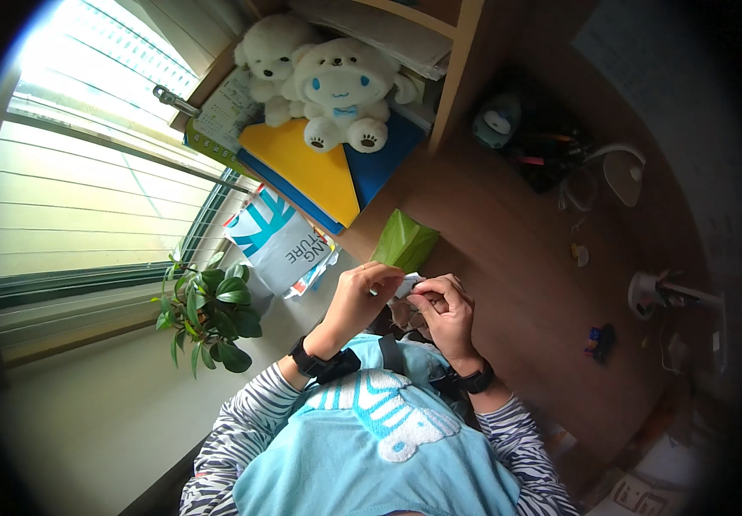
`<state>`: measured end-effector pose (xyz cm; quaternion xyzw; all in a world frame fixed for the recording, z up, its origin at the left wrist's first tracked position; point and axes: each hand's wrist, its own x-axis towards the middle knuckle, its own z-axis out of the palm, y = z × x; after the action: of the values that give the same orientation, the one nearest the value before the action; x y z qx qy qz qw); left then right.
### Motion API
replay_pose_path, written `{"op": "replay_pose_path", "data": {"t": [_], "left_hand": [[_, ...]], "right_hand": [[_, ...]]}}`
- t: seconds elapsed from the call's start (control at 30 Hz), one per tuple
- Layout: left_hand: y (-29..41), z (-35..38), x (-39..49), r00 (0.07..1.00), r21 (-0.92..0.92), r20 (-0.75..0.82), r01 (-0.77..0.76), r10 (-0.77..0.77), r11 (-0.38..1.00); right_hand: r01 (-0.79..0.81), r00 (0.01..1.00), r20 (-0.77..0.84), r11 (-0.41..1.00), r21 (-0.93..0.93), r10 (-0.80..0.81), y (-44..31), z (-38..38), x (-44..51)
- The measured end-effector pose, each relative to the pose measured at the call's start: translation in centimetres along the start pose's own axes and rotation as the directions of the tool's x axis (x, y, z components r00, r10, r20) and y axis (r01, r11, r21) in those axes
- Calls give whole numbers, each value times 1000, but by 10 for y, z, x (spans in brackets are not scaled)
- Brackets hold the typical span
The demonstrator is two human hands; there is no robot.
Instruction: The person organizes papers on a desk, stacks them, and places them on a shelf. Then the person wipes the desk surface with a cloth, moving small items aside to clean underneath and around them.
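Both my hands meet at the front edge of the wooden desk. My left hand [371,290] pinches one side of a small whitish piece [407,284], too small to name. The other side of that piece is between the thumb and fingers of my right hand [445,306]. Just beyond my fingers a green leaf-patterned packet [404,241] lies on the desk. Something brownish shows below the white piece, partly hidden by my hands. Black bands are on both wrists.
Blue and yellow folders [309,164] lie under two white plush toys [345,90] at the desk's back left. A potted plant [216,309] and a printed bag [280,245] stand by the window. Rightward are a small blue item [598,342], a white cup [643,295] and a lamp [622,174].
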<state>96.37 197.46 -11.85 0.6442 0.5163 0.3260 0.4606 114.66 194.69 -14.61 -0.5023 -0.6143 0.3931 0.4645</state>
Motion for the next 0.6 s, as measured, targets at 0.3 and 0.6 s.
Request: {"op": "replay_pose_path", "data": {"t": [0.3,0.6], "left_hand": [[12,-12,-12,973,-273,218,-17,80,962],[17,-20,-20,884,-101,287,-355,369,929]], "right_hand": [[-243,970,115,809,536,215,-8,1,0],[-763,622,759,368,531,193,2,-12,3]]}}
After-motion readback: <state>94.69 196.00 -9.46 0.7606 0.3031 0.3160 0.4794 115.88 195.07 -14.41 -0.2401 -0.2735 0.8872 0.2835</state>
